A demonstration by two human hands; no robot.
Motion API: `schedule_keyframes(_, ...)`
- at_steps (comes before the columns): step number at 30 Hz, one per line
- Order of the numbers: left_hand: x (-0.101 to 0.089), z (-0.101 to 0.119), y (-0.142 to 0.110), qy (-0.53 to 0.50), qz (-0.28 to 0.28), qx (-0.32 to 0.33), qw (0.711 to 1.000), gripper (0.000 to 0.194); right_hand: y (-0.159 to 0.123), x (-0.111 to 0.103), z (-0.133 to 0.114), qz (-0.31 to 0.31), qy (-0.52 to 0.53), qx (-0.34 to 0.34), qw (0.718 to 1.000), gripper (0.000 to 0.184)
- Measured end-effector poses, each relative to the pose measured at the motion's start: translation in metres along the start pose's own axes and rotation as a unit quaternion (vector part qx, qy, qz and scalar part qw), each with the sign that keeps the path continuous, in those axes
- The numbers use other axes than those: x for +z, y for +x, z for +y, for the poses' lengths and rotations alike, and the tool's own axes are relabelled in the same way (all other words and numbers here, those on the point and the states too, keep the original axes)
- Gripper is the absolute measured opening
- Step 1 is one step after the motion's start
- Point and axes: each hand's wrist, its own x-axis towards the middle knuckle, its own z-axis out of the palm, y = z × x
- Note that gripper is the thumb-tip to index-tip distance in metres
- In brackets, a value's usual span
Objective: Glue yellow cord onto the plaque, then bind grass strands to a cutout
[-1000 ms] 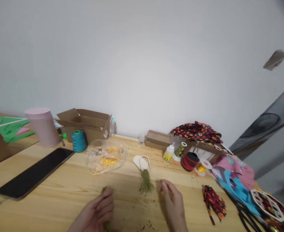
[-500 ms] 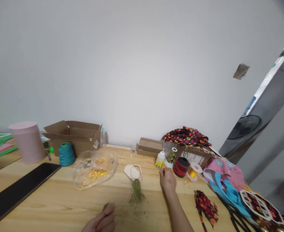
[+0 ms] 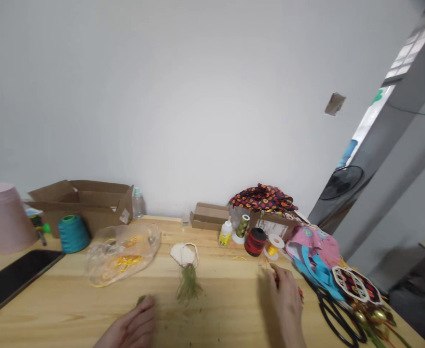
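My left hand [image 3: 134, 321] is closed low on the table at left of centre. A small greenish bit pokes out at its fingertips, too little of it showing to name. My right hand [image 3: 285, 295] hovers over a dark red floral cloth bundle [image 3: 301, 294], mostly covering it. Its thumb and fingers look apart, though slightly blurred, near loose thread ends by a yellow thread spool [image 3: 272, 249]. Between my hands lies a green thread tassel [image 3: 190, 282], below a pale flat piece with a cord loop [image 3: 182, 253].
A clear bag of golden cords [image 3: 125, 256] and a teal thread cone [image 3: 73, 234] stand left, near a cardboard box [image 3: 96, 212] and a black phone-like slab [image 3: 17, 280]. Glue bottle [image 3: 225, 234], red-black spool [image 3: 255, 241] and black scissors [image 3: 337, 314] sit right.
My right hand has moved right, from beside the glue bottle to the floral bundle. A short yellow thread is now uncovered on the table. The view has turned right; my left hand stays closed.
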Motion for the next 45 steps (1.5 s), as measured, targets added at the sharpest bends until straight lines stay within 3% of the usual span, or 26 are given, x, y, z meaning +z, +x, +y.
schedule_keyframes(4,0.022,-0.001,0.008,-0.006,-0.196,-0.060,0.979,0.023,-0.034,0.032,-0.046,-0.065,0.115,-0.117,0.984,0.036)
schedule_keyframes(6,0.035,0.002,0.009,0.018,-0.220,-0.079,0.972,0.023,-0.058,0.050,-0.069,-0.120,0.224,-0.158,0.954,0.036)
schedule_keyframes(9,0.050,0.004,0.006,0.073,-0.235,-0.110,0.963,0.020,-0.086,0.066,-0.086,-0.181,0.374,-0.125,0.901,0.038)
schedule_keyframes(14,0.058,0.000,-0.003,0.172,-0.256,-0.131,0.942,0.019,-0.101,0.064,-0.076,-0.207,0.431,-0.033,0.878,0.048)
schedule_keyframes(20,0.055,-0.013,-0.005,0.318,-0.275,-0.094,0.903,0.027,-0.112,0.044,-0.074,-0.214,0.447,-0.072,0.866,0.043)
schedule_keyframes(24,0.058,-0.020,-0.006,0.373,-0.275,-0.078,0.883,0.031,-0.122,0.038,-0.084,-0.211,0.501,-0.076,0.836,0.037)
schedule_keyframes(33,0.060,-0.018,0.007,0.461,-0.265,-0.049,0.846,0.027,-0.108,0.035,-0.086,-0.285,0.537,-0.015,0.794,0.037)
schedule_keyframes(38,0.056,-0.019,0.016,0.465,-0.274,-0.052,0.840,0.025,-0.102,0.034,-0.087,-0.319,0.584,-0.003,0.747,0.034)
schedule_keyframes(40,0.052,-0.020,0.018,0.451,-0.278,-0.062,0.846,0.024,-0.107,0.032,-0.081,-0.299,0.579,0.004,0.759,0.039)
schedule_keyframes(41,0.048,-0.020,0.018,0.441,-0.282,-0.070,0.849,0.024,-0.112,0.031,-0.075,-0.279,0.558,0.006,0.781,0.042)
schedule_keyframes(43,0.040,-0.018,0.020,0.417,-0.288,-0.084,0.858,0.027,-0.129,0.027,-0.056,-0.210,0.459,0.017,0.863,0.044)
schedule_keyframes(45,0.031,-0.011,0.022,0.392,-0.290,-0.089,0.869,0.030,-0.150,0.021,-0.032,-0.108,0.261,0.044,0.958,0.034)
